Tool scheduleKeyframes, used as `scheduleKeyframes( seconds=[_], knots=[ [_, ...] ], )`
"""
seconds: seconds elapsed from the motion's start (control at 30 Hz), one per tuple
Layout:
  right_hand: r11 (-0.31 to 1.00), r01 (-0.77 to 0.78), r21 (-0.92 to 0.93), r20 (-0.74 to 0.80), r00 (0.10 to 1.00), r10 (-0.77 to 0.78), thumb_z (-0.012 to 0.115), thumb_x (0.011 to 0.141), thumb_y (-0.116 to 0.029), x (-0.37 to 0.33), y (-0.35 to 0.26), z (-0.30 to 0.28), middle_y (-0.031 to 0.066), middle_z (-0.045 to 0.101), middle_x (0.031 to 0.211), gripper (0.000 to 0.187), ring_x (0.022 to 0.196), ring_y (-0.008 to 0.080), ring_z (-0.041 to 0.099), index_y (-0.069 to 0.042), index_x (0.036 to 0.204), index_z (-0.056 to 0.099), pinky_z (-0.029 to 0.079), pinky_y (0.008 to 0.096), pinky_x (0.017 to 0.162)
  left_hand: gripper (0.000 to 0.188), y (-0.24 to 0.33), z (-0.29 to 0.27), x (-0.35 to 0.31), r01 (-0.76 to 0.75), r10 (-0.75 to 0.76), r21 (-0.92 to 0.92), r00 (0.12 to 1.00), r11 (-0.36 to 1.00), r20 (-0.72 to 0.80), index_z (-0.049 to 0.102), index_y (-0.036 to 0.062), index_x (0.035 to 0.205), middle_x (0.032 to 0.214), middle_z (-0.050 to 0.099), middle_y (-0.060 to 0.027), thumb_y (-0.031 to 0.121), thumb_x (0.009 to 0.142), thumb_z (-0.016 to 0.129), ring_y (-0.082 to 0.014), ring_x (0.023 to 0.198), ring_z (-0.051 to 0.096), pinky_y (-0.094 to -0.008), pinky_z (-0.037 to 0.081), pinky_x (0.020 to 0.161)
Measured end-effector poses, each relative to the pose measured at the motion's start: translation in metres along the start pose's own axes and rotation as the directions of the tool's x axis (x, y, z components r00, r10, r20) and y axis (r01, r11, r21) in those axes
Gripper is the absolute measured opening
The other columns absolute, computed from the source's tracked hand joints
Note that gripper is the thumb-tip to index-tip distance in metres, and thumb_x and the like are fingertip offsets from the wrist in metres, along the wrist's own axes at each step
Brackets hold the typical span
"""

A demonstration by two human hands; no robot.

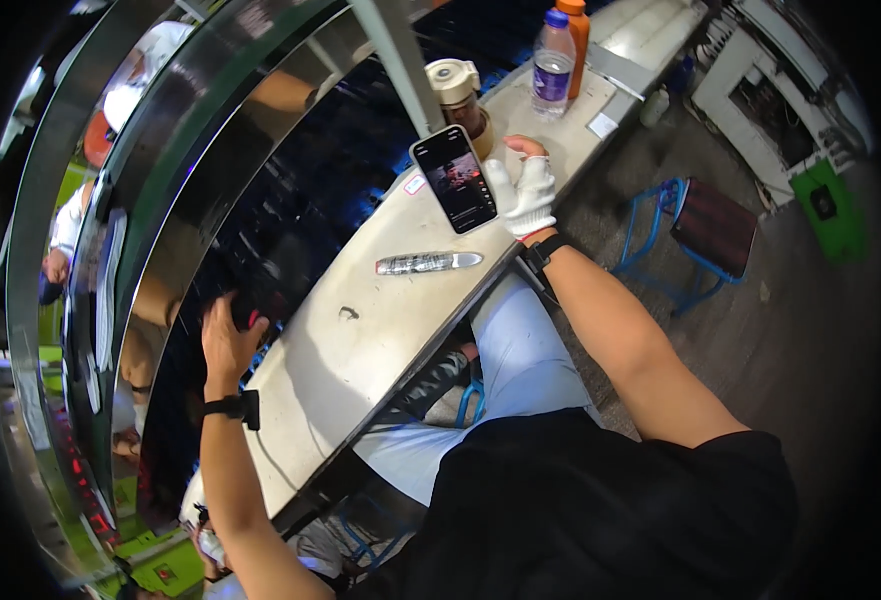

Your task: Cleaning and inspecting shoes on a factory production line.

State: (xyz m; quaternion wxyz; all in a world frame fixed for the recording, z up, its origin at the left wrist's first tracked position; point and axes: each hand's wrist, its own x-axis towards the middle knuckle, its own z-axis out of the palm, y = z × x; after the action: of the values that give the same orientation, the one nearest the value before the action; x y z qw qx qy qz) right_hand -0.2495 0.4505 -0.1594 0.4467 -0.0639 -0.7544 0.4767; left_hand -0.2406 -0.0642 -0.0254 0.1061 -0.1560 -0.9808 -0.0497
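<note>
My left hand (226, 348) is bare and reaches over the dark, shiny surface (305, 210) beyond the worktop. Its thumb and fingers stand apart; a small reddish spot shows between them, too dark to make out. My right hand (527, 200) wears a white glove that leaves a fingertip bare. It rests beside the right edge of a phone (454, 180) with a lit screen, fingers apart and apparently holding nothing. The phone leans against a jar (457, 95) with a cream lid. Nearer me lies a slim, silvery wrapped tool with a rounded pale end (428, 263).
A clear bottle with a purple label (552, 70) and an orange bottle (578, 45) stand at the worktop's (350, 350) far end. An upright metal post (400, 65) rises behind the phone. A blue-framed stool (705, 230) stands on the floor at right. Other people are partly visible at far left.
</note>
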Motion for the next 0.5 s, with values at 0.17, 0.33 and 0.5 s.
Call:
scheduleKeyframes(
  seconds=[0.17,0.33,0.5],
  knots=[
    [0.995,0.033,-0.095,0.016,0.999,-0.032,0.079,0.095,-0.023,0.000,0.003,0.009,0.0173,0.067,0.127,0.043,0.119,0.0327,0.064,-0.002,0.129,0.063,0.048,0.0441,0.110,0.044,0.056,-0.040,-0.067,-0.503,0.521,-0.158,0.848,0.850,0.102,0.070,0.0151,0.127,0.127,0.069,-0.0123,0.015,0.084,0.078,-0.0357,0.115,0.066,-0.0464,0.054,0.097],
    [0.885,0.424,0.190,0.219,0.861,-0.459,0.083,0.089,-0.012,0.030,-0.074,0.020,0.0187,0.069,0.127,0.029,0.119,0.0359,0.066,-0.003,0.113,0.070,0.051,0.0463,0.106,0.065,0.112,-0.011,-0.150,-0.334,0.335,-0.091,0.942,0.938,-0.002,0.065,0.0205,0.145,0.158,0.055,-0.0126,0.014,0.081,0.074,-0.0371,0.152,0.046,-0.0568,0.031,0.128],
    [0.496,0.665,0.558,0.345,0.358,-0.868,0.085,0.085,-0.010,0.057,-0.285,0.127,0.0173,0.076,0.122,0.024,0.114,0.0363,0.073,-0.006,0.105,0.074,0.057,0.0446,0.098,0.070,0.163,0.079,-0.226,-0.353,0.332,-0.209,0.934,0.912,-0.127,0.059,0.0248,0.155,0.167,0.050,-0.0032,0.023,0.086,0.073,-0.0257,0.157,0.043,-0.0572,0.025,0.130]
  ],
)
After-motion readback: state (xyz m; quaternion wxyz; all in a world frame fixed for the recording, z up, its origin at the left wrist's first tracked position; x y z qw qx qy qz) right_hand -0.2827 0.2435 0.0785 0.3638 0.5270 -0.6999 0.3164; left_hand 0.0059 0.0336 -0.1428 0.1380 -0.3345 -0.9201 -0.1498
